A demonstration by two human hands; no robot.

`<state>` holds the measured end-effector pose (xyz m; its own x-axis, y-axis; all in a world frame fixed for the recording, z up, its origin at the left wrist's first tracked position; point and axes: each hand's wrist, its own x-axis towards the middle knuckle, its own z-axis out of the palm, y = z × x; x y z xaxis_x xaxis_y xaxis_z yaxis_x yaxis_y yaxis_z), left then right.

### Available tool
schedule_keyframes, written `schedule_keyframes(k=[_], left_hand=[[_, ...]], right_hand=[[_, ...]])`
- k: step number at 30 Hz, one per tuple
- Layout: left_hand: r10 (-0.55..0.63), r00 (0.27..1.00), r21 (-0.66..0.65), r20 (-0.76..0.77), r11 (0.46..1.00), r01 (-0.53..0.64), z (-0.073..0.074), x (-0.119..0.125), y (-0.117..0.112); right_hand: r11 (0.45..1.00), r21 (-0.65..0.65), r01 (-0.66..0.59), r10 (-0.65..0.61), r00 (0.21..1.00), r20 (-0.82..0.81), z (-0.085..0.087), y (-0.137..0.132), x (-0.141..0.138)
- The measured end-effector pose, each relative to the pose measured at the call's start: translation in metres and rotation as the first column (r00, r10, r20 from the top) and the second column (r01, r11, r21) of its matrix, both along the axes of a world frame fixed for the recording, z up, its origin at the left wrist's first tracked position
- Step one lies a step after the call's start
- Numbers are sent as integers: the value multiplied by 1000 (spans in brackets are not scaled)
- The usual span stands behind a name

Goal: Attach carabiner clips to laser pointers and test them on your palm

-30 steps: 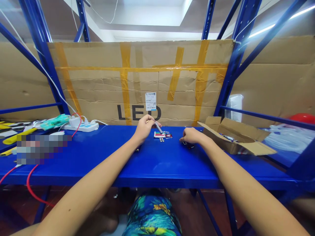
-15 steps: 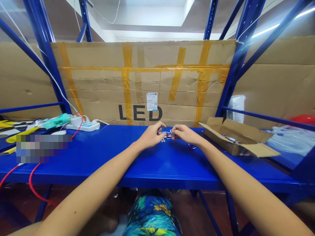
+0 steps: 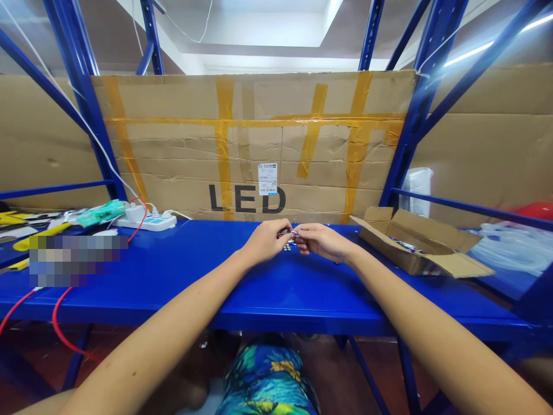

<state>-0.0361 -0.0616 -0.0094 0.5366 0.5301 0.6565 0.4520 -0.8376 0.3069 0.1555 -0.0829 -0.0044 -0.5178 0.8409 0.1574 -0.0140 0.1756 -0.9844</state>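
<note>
At the far left of the blue counter (image 3: 181, 276) I see a yellow-handled tool (image 3: 47, 235), a teal packet (image 3: 103, 212) and a white power strip (image 3: 151, 222), with a red cable (image 3: 60, 336) looping over the front edge. In the middle, the left hand (image 3: 266, 241) has its fingers closed around a small shiny piece (image 3: 294, 234), partly hidden; little silvery bits (image 3: 287, 247) lie just below. The right hand (image 3: 324, 242) pinches the piece's other side, fingers together. Farther right stand an open cardboard box (image 3: 389, 249) and crumpled clear plastic (image 3: 512, 249).
</note>
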Motion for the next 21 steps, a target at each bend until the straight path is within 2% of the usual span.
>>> schedule_keyframes(k=[5,12,15,18,21], left_hand=[[50,999,-26,19,998,-50,-1,1,2],[70,997,-37,25,997,-69,-2,4,-1],[78,997,-28,10,997,-78,-3,4,-1],[86,996,-32,-19,996,-87,-5,5,-1],[79,997,-91,-16,993,-80,-7,6,-1]], right_hand=[[992,119,40,-45,998,42,-2,5,1],[981,159,113,-118,993,24,-6,7,-3],[961,216,170,-184,982,45,-10,9,-6],[899,375,227,-295,946,133,-13,13,-7],[784,572,239,-448,857,255,-15,16,-7]])
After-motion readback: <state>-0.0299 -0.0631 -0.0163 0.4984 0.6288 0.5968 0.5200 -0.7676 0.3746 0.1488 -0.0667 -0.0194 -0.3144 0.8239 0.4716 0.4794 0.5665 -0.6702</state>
